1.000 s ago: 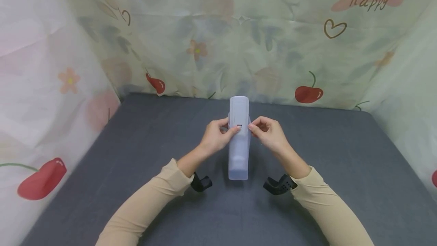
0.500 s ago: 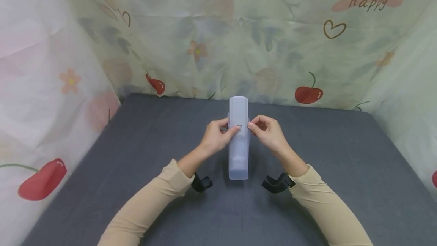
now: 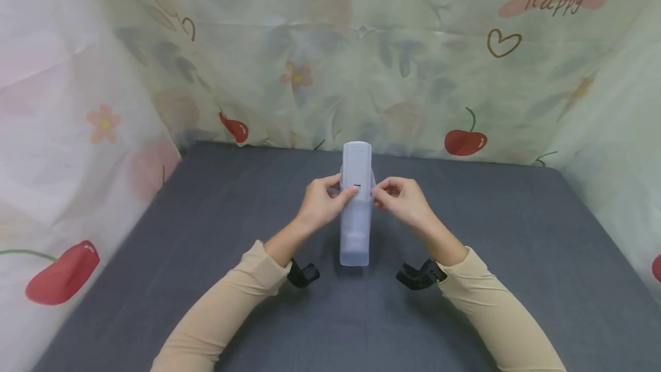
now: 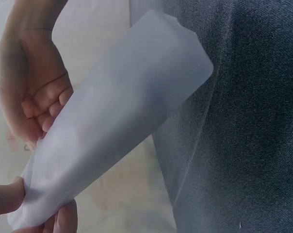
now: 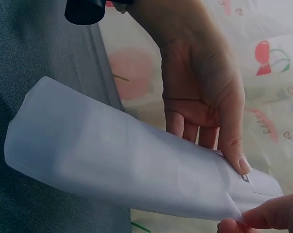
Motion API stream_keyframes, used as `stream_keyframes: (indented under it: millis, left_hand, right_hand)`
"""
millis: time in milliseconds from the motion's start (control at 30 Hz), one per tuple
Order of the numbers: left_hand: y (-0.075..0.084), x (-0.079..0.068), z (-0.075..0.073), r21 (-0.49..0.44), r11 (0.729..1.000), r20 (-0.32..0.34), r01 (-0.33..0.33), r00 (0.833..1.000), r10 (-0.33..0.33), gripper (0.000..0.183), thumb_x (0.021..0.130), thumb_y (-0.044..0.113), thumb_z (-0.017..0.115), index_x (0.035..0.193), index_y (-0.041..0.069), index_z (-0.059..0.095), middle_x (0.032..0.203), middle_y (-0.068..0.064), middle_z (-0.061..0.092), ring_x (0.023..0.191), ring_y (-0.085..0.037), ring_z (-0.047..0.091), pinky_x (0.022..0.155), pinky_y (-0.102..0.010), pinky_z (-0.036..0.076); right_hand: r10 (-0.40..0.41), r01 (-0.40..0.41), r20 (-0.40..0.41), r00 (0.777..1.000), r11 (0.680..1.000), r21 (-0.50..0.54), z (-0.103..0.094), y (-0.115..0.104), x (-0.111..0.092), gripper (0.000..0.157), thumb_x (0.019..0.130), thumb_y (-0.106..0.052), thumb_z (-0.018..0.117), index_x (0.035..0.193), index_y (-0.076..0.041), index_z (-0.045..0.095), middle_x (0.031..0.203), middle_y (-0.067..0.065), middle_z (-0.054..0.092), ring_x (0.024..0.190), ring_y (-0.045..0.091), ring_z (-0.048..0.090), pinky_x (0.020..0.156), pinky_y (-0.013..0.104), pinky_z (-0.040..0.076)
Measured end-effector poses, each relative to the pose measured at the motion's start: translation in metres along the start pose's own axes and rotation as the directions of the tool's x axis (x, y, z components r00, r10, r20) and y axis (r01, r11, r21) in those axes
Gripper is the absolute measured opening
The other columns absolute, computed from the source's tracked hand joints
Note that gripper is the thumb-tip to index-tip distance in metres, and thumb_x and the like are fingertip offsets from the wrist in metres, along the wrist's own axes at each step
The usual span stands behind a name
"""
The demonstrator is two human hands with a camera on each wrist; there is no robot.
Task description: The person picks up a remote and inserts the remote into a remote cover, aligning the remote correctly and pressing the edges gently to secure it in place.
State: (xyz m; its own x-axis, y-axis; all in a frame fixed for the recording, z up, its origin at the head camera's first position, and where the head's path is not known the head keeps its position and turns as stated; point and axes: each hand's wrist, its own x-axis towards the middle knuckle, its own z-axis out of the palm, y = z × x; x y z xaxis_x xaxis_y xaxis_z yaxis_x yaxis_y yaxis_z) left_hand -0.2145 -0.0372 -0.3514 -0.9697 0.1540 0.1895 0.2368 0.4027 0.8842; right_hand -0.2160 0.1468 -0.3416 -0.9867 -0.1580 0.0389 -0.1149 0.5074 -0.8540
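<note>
A: Where does the remote control point(image 3: 357, 165) lie in relation to your hands?

B: Near the center of the head view, running lengthwise up the frame between them. Its pale back panel faces you at the upper end; a translucent cover point(image 3: 355, 228) makes up the lower end. Whether that lower end touches the gray tabletop point(image 3: 289, 326), you cannot tell from these views.

A: And the grip of your left hand point(image 3: 321, 202)?

B: It holds the assembly firmly from the left of the frame, thumb laid across the back panel just below the small dark slot point(image 3: 357, 186), fingers curled around the far side. The gap between thumb and fingers is filled by the remote and its cover.

A: Your right hand point(image 3: 405, 200), then?

B: Thumb and index finger pinch the cover's edge, almost meeting; the right wrist view shows that edge drawn out to a point at lower right. The remaining fingers are bent.

A: What surrounds you?

B: A black wrist mount at each cuff, left point(image 3: 303, 274) and right point(image 3: 420, 275); along the top of the frame, a fabric backdrop point(image 3: 335, 62) printed with cherries, hearts and "happy."
</note>
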Motion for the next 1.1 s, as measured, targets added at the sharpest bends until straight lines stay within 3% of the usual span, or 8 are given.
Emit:
stream_keyframes:
  millis: [267,400,567,733,900,1100]
  left_hand:
    - [0.0002,0.0028,0.0028,0.027,0.999,-0.011,-0.021,1.0,0.021,0.043,0.088,0.024,0.065,0.125,0.003,0.058,0.105,-0.017,0.069,0.072,-0.023,0.068,0.056,-0.025,0.053]
    - [0.0002,0.0021,0.0016,0.011,1.0,-0.019,-0.014,1.0,0.014,0.042,0.088,0.023,0.066,0.125,0.003,0.059,0.104,-0.017,0.069,0.071,-0.023,0.067,0.055,-0.025,0.052]
    - [-0.0029,0.001,-0.0005,-0.017,1.0,-0.017,0.009,1.0,-0.01,0.042,0.087,0.022,0.067,0.124,0.003,0.059,0.104,-0.017,0.069,0.069,-0.021,0.067,0.054,-0.024,0.05]
    - [-0.0049,0.0019,0.0001,-0.049,0.999,-0.02,0.008,1.0,-0.009,0.042,0.086,0.023,0.068,0.122,0.003,0.061,0.103,-0.017,0.069,0.075,-0.024,0.069,0.061,-0.027,0.054]
    - [-0.0031,0.0017,0.0021,-0.086,0.996,-0.012,0.01,1.0,-0.012,0.044,0.085,0.024,0.069,0.123,0.004,0.06,0.106,-0.016,0.068,0.085,-0.028,0.069,0.07,-0.033,0.056]
    - [-0.0029,0.0002,0.0023,-0.183,0.983,0.008,0.025,1.0,-0.023,0.041,0.087,0.022,0.067,0.123,0.005,0.06,0.112,-0.015,0.066,0.094,-0.028,0.067,0.078,-0.035,0.056]
  right_hand:
    - [-0.035,0.033,-0.046,0.998,0.998,-0.055,-0.0009,-0.0008,-0.0024,0.021,0.093,-0.018,0.055,0.095,0.0,0.065,0.084,0.014,0.066,0.069,0.014,0.06,0.067,0.026,0.051]
    - [-0.04,0.04,-0.003,0.999,0.999,-0.029,-0.0015,0.0012,-0.0018,0.023,0.095,-0.019,0.054,0.097,0.001,0.064,0.088,0.016,0.066,0.076,0.025,0.063,0.071,0.03,0.053]
    - [-0.016,0.014,0.068,0.998,0.999,0.032,-0.0032,0.0035,-0.0015,0.028,0.096,-0.024,0.053,0.105,0.001,0.062,0.101,0.02,0.065,0.083,0.028,0.066,0.077,0.036,0.055]
    - [0.002,-0.01,0.114,0.993,0.998,0.066,-0.0051,0.0029,0.0004,0.039,0.095,-0.029,0.054,0.12,0.001,0.053,0.116,0.024,0.061,0.089,0.029,0.067,0.079,0.038,0.056]
    - [-0.007,-0.004,0.165,0.986,0.997,0.071,-0.006,0.0007,0.0029,0.046,0.094,-0.027,0.056,0.128,0.003,0.047,0.118,0.027,0.06,0.094,0.036,0.065,0.08,0.04,0.055]
    - [-0.093,0.085,0.134,0.987,0.995,0.059,-0.0069,0.0018,0.0011,0.035,0.092,-0.022,0.059,0.117,0.002,0.053,0.11,0.022,0.062,0.083,0.024,0.065,0.074,0.031,0.055]
